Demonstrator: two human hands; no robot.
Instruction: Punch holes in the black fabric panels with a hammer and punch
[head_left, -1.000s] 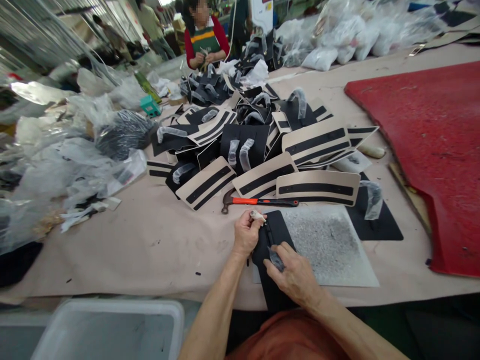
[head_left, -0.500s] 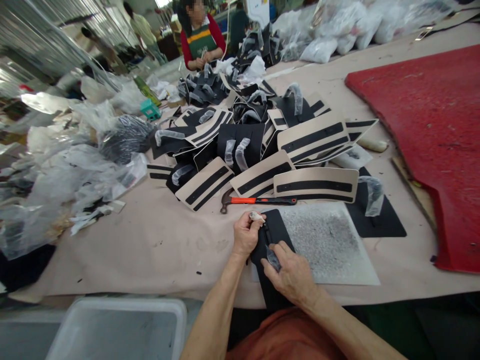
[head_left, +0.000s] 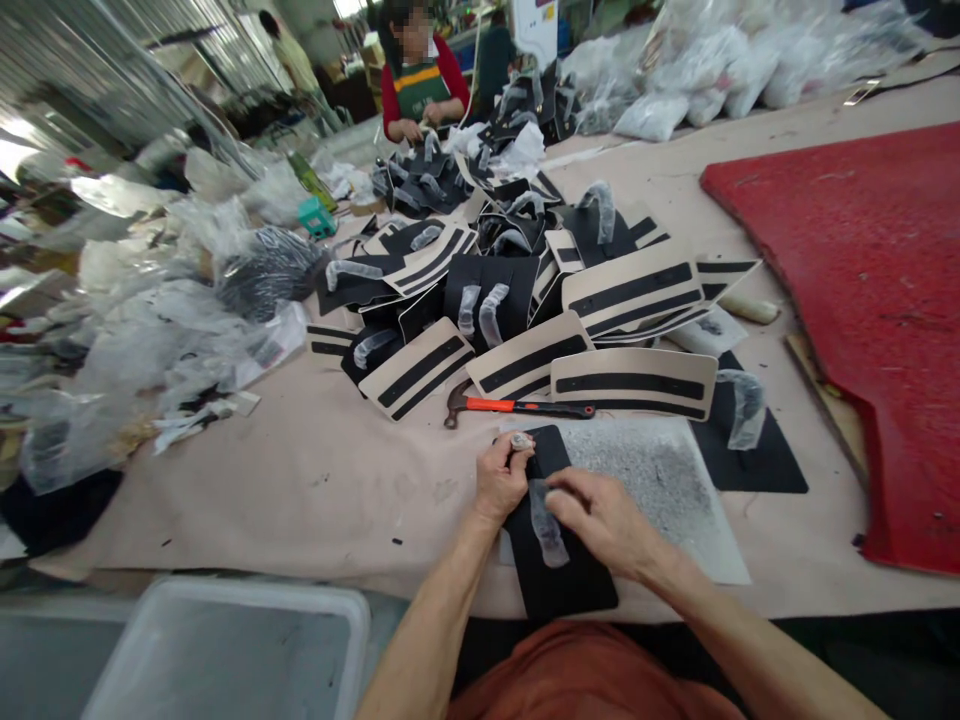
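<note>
Far left: clear plastic bags in a loose heap, well apart from the work. Near left: rim of a pale bin, below table level.

Centre, just beyond the hands: hammer, head to the left, lying along the foot of a heap of striped panels.

Left hand: thumb and fingers closed on a small pale wrapped end, above the far left part of a black panel. That panel lies at the near edge of the table, partly over a speckled sheet. Along its middle runs a wrapped strip, near end loose on the black face. Cannot tell if strip and pale end are one piece.

Right hand: at the strip's far end, thumb and fingers bent close together; whether they pinch it, cannot tell.

Advice, as I judge it: grip the pale end firmly so the left side does not slip. Bear down lightly with the heel of a hand, since the panel looks free to slide. Work the strip with fingertips only, in line with the panel; a sideways tug could tear the thin wrap or crease the strip.

Right: speckled sheet, then a second black panel. Far right: red sheet.
</note>
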